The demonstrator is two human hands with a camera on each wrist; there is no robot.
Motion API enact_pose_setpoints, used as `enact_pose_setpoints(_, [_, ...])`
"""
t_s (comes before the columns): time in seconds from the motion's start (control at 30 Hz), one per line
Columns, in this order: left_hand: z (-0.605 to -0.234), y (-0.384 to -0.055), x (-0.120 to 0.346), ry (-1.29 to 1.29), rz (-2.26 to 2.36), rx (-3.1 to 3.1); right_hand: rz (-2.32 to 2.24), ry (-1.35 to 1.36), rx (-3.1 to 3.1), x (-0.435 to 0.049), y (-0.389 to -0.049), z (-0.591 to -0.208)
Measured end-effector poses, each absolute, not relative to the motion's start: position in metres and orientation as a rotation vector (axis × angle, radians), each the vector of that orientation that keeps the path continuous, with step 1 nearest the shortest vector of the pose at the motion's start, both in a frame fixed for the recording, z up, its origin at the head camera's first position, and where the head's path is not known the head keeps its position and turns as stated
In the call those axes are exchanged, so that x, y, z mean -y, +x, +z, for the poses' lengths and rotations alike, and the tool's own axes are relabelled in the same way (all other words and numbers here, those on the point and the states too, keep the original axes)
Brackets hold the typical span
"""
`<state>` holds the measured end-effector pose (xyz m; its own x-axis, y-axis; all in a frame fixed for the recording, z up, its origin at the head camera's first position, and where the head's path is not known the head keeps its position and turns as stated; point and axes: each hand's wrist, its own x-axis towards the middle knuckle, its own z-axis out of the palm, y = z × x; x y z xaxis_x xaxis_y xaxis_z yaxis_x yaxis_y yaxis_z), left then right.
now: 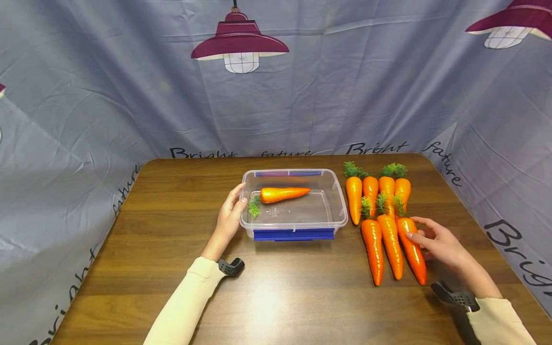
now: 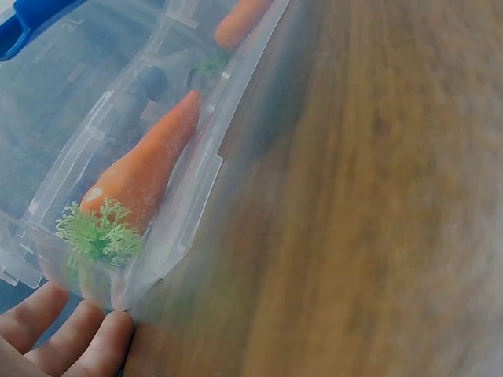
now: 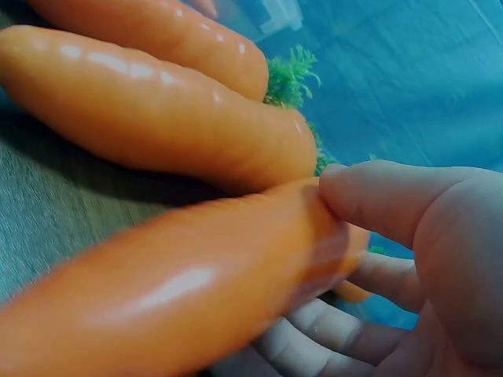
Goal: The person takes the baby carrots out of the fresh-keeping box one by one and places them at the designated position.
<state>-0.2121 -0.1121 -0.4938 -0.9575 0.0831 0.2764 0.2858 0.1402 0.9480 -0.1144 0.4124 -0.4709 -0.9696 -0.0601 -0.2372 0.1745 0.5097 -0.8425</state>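
At the container's left end, my left hand (image 1: 230, 213) holds the rim, thumb over the edge and fingers against the outer wall. The clear plastic container (image 1: 297, 225) has blue clips, and one carrot (image 1: 282, 194) with a green top lies inside it. On the right, my right hand (image 1: 440, 242) grips the rightmost carrot (image 1: 415, 254) of the front row near its leafy end. The right wrist view shows the thumb on top of this carrot (image 3: 181, 290) and the fingers curled beneath. Two more carrots (image 1: 390, 247) lie just left of it.
Behind the front row lies a back row of several carrots (image 1: 354, 199) with green tops pointing away, close to the container's right side. Everything rests on a brown wooden table (image 1: 172, 215). A grey printed curtain (image 1: 302, 96) hangs behind and at both sides.
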Motion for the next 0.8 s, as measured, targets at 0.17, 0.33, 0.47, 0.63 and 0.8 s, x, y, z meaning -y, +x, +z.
enact_pose_setpoints(0.17, [-0.494, -0.212, 0.112, -0.37, -1.941, 2.24, -1.429, 0.156, -2.498, -0.416, -0.114, -0.466])
enact_pose_setpoints(0.33, [-0.495, -0.213, 0.113, -0.38, -1.946, 2.233, -1.408, 0.181, -2.498, -0.417, -0.114, -0.465])
enact_pose_setpoints(0.47, [-0.495, -0.213, 0.113, -0.381, -1.949, 2.232, -1.415, 0.18, -2.502, -0.417, -0.114, -0.465])
enact_pose_setpoints(0.63, [-0.495, -0.213, 0.113, -0.383, -1.949, 2.227, -1.404, 0.179, -2.515, -0.419, -0.116, -0.464])
enact_pose_setpoints(0.8, [-0.494, -0.213, 0.113, -0.393, -1.949, 2.222, -1.309, 0.177, -2.584, -0.423, -0.12, -0.458])
